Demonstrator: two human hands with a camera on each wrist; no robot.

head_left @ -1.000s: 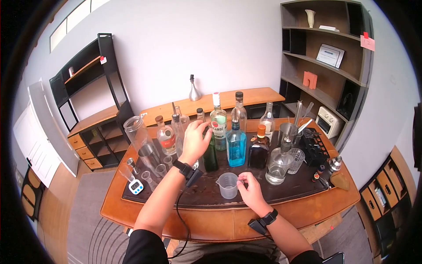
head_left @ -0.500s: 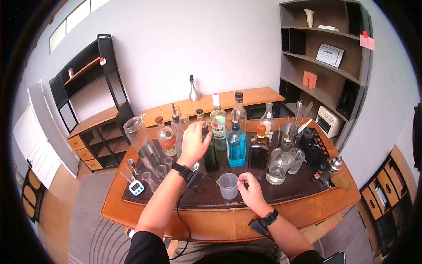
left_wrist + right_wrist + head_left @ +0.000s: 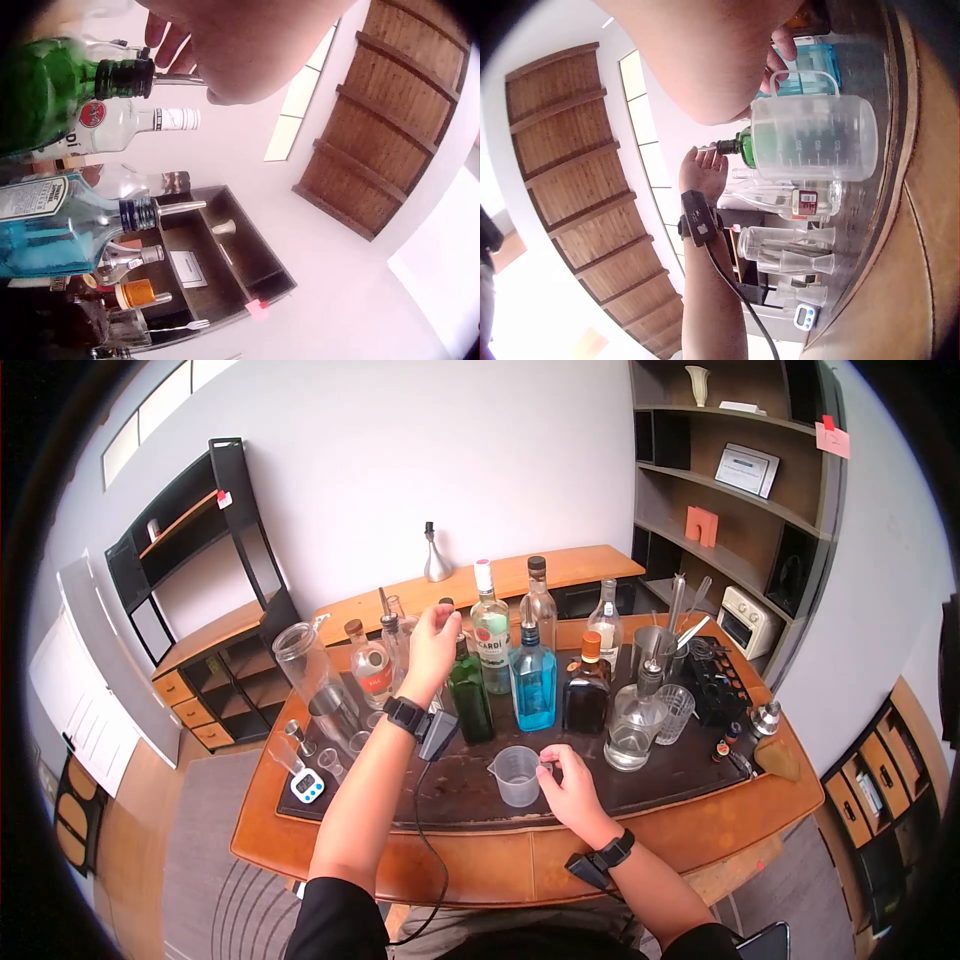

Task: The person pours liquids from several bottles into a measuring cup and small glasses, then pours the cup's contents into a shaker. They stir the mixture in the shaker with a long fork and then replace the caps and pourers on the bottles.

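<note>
My left hand [image 3: 434, 645] is raised at the top of a green glass bottle [image 3: 470, 700], its fingers loosely bent beside the metal pour spout [image 3: 176, 79]. The hand overlaps the spout's tip in the left wrist view. A black collar [image 3: 124, 79] seats the spout in the bottle, which stands upright on the dark mat. My right hand [image 3: 572, 792] pinches the handle [image 3: 804, 75] of a clear plastic measuring jug [image 3: 518, 778] near the mat's front edge. Graduation marks show on the jug's side. Right of the green bottle stands a blue bottle [image 3: 534, 690] with a pourer.
A white-capped bottle [image 3: 491, 645], a dark orange-capped bottle [image 3: 587, 698] and a clear decanter [image 3: 632, 735] stand around. Left are a tall glass cylinder [image 3: 300, 660], small clear jiggers [image 3: 331, 762] and a timer [image 3: 307, 786]. A cut glass [image 3: 676, 715] and black caddy [image 3: 715, 695] stand right.
My left hand has lifted from the green bottle's neck, up and slightly left, uncovering more of the bottle. The right hand stays at the jug's handle. The head view has shifted slightly.
</note>
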